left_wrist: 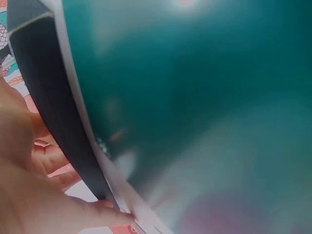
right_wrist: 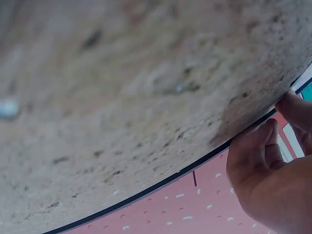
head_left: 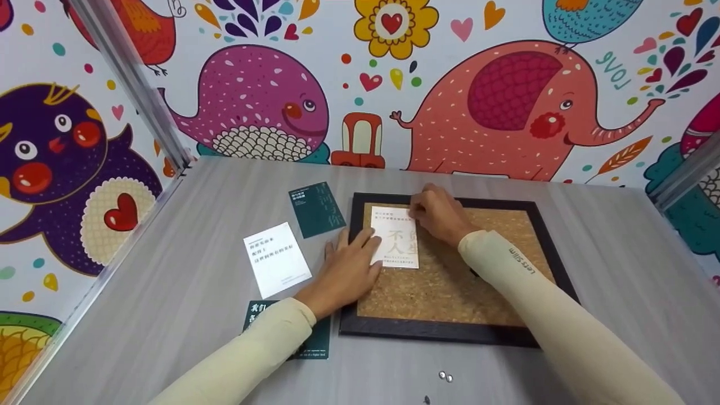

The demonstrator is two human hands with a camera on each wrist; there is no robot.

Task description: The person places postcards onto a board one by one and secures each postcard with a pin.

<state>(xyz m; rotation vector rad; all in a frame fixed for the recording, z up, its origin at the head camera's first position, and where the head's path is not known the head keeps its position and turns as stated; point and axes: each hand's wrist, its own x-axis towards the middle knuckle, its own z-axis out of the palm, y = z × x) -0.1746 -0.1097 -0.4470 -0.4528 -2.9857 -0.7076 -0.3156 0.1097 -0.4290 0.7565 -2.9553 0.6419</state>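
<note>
A white card with gold characters lies on the left part of a black-framed cork board. My left hand rests across the board's left frame, fingers spread and touching the card's left edge. At the card's upper right corner is my right hand, its fingers bent down onto it. In the right wrist view its fingertips meet the cork surface; I cannot tell whether something small is pinched there. The left wrist view shows my left thumb along the black frame.
Left of the board lie a dark green card, a white card and another green card, partly covered by my left sleeve. Small silver tacks and a dark one lie before the board. A patterned wall stands behind.
</note>
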